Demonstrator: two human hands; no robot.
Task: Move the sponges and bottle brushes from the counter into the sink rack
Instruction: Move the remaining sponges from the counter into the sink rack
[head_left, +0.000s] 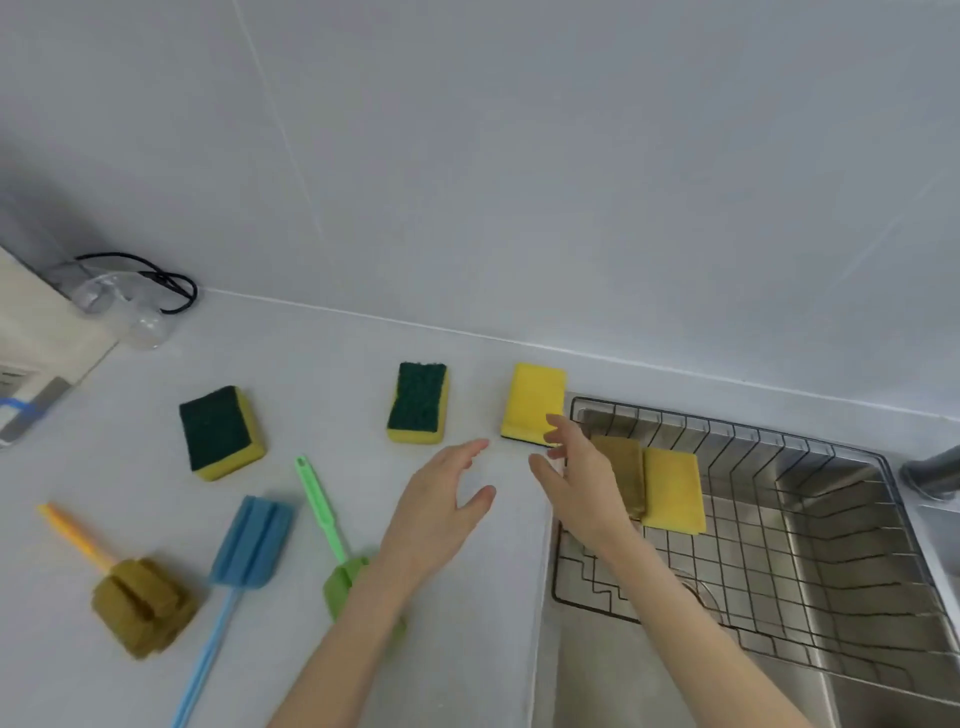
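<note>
Three sponges lie on the counter: a yellow-side-up sponge (532, 402) by the sink, a green-topped sponge (418, 402) in the middle, another green-topped sponge (221, 431) to the left. Two sponges (670, 486) rest in the wire sink rack (810, 452). Three bottle brushes lie at the front left: orange-handled (137, 603), blue (249, 543), green (322, 506). My right hand (582, 480) is open, its fingertips at the yellow sponge's near edge. My left hand (441, 514) hovers open over bare counter, partly covering the green brush's head.
A steel sink (857, 571) holds the rack at the right, with a faucet (932, 470) at the far right edge. A white appliance (36, 358), a clear glass item (140, 322) and a black cable (171, 283) sit at the back left by the wall.
</note>
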